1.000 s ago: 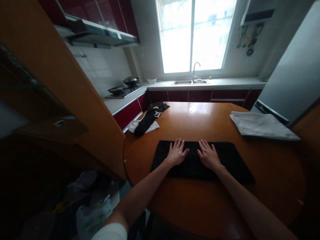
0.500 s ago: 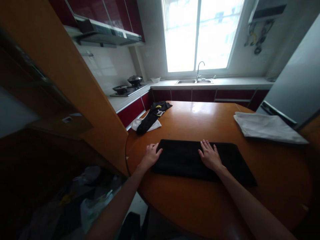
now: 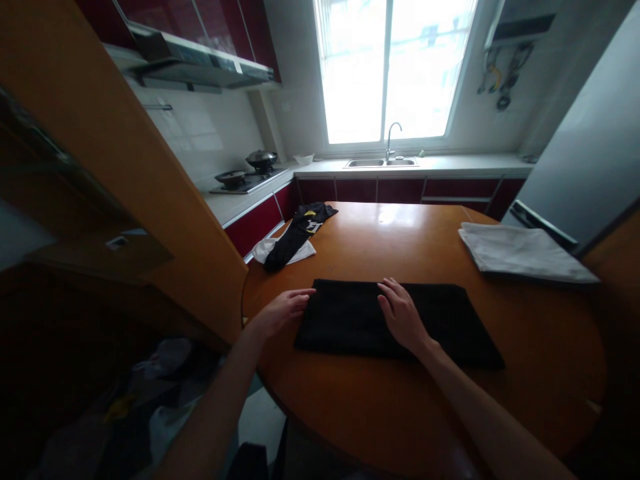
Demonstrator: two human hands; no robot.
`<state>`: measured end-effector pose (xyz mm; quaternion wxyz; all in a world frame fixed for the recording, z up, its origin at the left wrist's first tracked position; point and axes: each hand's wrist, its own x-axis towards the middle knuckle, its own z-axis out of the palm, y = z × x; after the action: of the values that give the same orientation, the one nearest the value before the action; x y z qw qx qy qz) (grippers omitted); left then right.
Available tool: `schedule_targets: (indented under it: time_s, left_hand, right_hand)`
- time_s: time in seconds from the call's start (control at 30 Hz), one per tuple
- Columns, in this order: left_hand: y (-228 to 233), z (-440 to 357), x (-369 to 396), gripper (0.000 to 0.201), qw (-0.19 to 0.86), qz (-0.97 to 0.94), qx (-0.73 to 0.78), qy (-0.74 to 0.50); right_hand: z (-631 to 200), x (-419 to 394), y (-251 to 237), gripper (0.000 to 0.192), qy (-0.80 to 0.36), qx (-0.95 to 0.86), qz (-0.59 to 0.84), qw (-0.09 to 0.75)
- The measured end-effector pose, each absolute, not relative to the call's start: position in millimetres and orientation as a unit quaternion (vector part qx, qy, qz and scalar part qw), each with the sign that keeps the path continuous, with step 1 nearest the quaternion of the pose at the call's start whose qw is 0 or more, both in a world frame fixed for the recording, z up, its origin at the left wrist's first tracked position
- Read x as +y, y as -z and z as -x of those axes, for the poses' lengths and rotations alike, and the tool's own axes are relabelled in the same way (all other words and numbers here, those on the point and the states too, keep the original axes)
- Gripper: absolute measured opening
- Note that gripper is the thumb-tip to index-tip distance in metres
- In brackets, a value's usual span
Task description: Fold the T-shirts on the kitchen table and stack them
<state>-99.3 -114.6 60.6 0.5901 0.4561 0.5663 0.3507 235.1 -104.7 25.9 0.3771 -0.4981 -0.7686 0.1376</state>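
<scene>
The left hand [image 3: 281,311] has slid off to the left end of the black cloth [image 3: 350,319], fingers loosely curled at its edge; whether it pinches the fabric I cannot tell. The right hand [image 3: 400,317] has shifted a little toward the middle and lies open, flat on the cloth, which is folded long on the tabletop [image 3: 410,240]. A dark garment [image 3: 295,233] at the far left edge shows a yellow mark, unreadable. White cloth [image 3: 520,252] lies far right.
</scene>
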Motion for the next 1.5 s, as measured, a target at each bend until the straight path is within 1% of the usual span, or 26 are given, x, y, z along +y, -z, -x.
schedule_targets:
  time_s: [0.2,0.3,0.4,0.53,0.6,0.67,0.7,0.77,0.87,0.93,1.0,1.07,1.1,1.13,1.23,1.3,1.4,1.5]
  left_hand:
    - [-66,89,-115,0.061,0.602,-0.422,0.569,-0.368]
    - [-73,80,-116,0.057,0.588,-0.436,0.567,-0.378]
    - [-91,63,-117,0.053,0.555,-0.477,0.566,-0.379]
    - [-112,25,-114,0.053,0.514,-0.569,0.539,-0.349]
    - [-110,1,-110,0.054,0.495,-0.621,0.514,-0.325]
    - [-96,-23,-105,0.056,0.467,-0.668,0.495,-0.301]
    - [-87,-35,-103,0.060,0.457,-0.681,0.492,-0.293]
    - [-64,-54,-100,0.071,0.463,-0.681,0.490,-0.286]
    - [-36,-71,-98,0.088,0.528,-0.624,0.483,-0.314]
    - [-29,-75,-97,0.094,0.569,-0.578,0.478,-0.337]
    - [-33,-74,-95,0.097,0.597,-0.543,0.474,-0.352]
    - [-45,-71,-91,0.093,0.598,-0.535,0.471,-0.367]
    - [-52,-69,-88,0.087,0.580,-0.546,0.471,-0.379]
    - [-60,-67,-86,0.080,0.548,-0.563,0.475,-0.396]
    - [-80,-62,-79,0.047,0.430,-0.620,0.482,-0.445]
    - [-88,-61,-77,0.033,0.384,-0.642,0.478,-0.460]
    - [-91,-64,-77,0.027,0.336,-0.689,0.462,-0.446]
    - [-83,-76,-76,0.030,0.294,-0.765,0.415,-0.395]
  right_hand:
    - [-218,-124,-31,0.041,-0.277,-0.764,0.414,0.410]
    - [-214,-126,-32,0.036,-0.324,-0.746,0.393,0.428]
    - [-212,-126,-34,0.034,-0.380,-0.719,0.375,0.445]
    - [-208,-124,-34,0.039,-0.488,-0.637,0.368,0.469]
    - [-208,-123,-34,0.047,-0.555,-0.573,0.370,0.476]
    - [-210,-121,-33,0.054,-0.600,-0.512,0.381,0.482]
    - [-212,-120,-32,0.054,-0.608,-0.489,0.394,0.486]
    - [-218,-117,-29,0.049,-0.604,-0.457,0.427,0.495]
    - [-228,-110,-23,0.039,-0.584,-0.421,0.483,0.499]
    - [-232,-105,-18,0.035,-0.576,-0.401,0.505,0.502]
    - [-233,-101,-15,0.032,-0.576,-0.388,0.509,0.508]
    - [-233,-99,-13,0.030,-0.576,-0.385,0.505,0.514]
    - [-232,-98,-13,0.029,-0.575,-0.386,0.506,0.515]
    - [-231,-98,-14,0.028,-0.572,-0.388,0.509,0.513]
    - [-235,-96,-23,0.028,-0.551,-0.402,0.519,0.516]
    - [-245,-96,-36,0.028,-0.531,-0.415,0.523,0.523]
    - [-273,-95,-63,0.028,-0.511,-0.434,0.531,0.518]
    - [-314,-93,-86,0.028,-0.489,-0.447,0.555,0.502]
